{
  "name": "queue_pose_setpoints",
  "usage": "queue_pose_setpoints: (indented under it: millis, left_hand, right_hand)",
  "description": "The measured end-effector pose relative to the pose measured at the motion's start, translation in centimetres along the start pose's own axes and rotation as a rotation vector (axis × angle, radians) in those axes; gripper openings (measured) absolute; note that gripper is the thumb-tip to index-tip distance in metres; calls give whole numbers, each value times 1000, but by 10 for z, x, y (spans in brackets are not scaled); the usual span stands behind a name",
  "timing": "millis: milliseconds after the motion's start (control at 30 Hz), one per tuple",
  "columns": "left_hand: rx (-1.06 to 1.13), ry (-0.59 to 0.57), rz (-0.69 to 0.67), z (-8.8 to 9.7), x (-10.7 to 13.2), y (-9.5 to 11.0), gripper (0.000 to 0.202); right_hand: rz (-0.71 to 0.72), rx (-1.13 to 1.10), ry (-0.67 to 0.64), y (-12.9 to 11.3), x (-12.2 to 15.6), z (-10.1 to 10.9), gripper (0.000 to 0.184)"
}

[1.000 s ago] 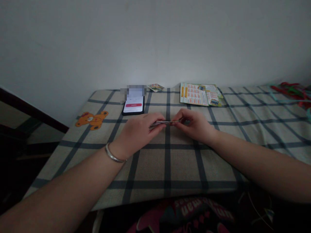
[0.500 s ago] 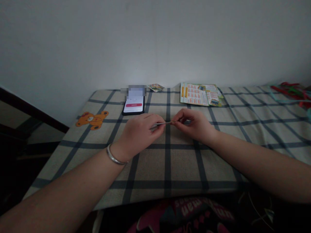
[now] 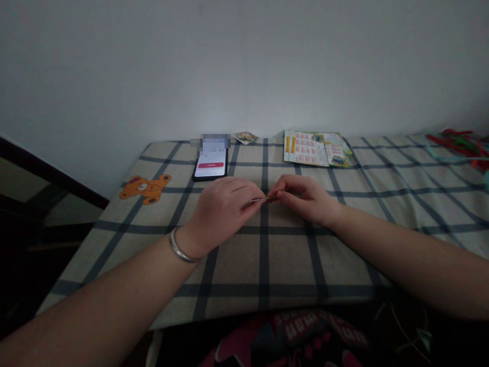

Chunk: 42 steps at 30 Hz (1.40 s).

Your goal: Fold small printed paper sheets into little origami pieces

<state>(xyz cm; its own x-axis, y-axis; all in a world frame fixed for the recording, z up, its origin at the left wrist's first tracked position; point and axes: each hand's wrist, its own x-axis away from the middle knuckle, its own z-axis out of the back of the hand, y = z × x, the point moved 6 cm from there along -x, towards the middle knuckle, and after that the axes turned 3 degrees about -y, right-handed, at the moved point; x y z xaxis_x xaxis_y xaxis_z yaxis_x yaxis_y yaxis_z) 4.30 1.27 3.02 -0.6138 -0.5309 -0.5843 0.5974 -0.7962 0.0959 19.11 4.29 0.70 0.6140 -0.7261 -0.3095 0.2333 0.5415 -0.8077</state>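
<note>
Over the middle of the table, my left hand (image 3: 229,211) pinches a thin piece of paper (image 3: 254,201) between thumb and fingers. The paper is seen nearly edge-on, and most of it is hidden inside the hands. From the other side my right hand (image 3: 305,200) is closed on the paper's right end, thumb against bent fingers. The fingertips of both hands almost meet there. A silver bangle (image 3: 178,247) circles my left wrist.
A phone (image 3: 210,165) with a lit screen lies just beyond my left hand. Near the wall are a folded paper piece (image 3: 245,137) and several printed cards (image 3: 307,149). A bear sticker (image 3: 145,189) is at the left; red and green strands (image 3: 458,145) lie far right. Checked cloth (image 3: 244,265) covers the table.
My hands have come slightly closer together, and less of the paper shows between them. My right fingers have curled further round its end. The phone and cards stay put.
</note>
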Motion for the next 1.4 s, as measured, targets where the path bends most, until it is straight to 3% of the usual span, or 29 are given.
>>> queue_pose_setpoints:
  millis: [233,433,867,1067,1400]
  left_hand:
    - [-68,19,-93,2,-1,4,10]
    - [-69,5,-52,2,-1,2,8]
    - [101,-10,74,-7,-1,-3,6]
    - [130,-11,84,-9,-2,0,8]
    - [126,12,68,-5,-4,2,9]
  right_hand:
    - [-114,-208,-23,14,-6,-4,21]
    - [-119,-238,-19,16,-5,-8,14]
    - [21,220,128,-2,-1,-4,1]
    - [42,426,115,-9,2,-6,3]
    - [-18,206,47,-4,-1,-9,6]
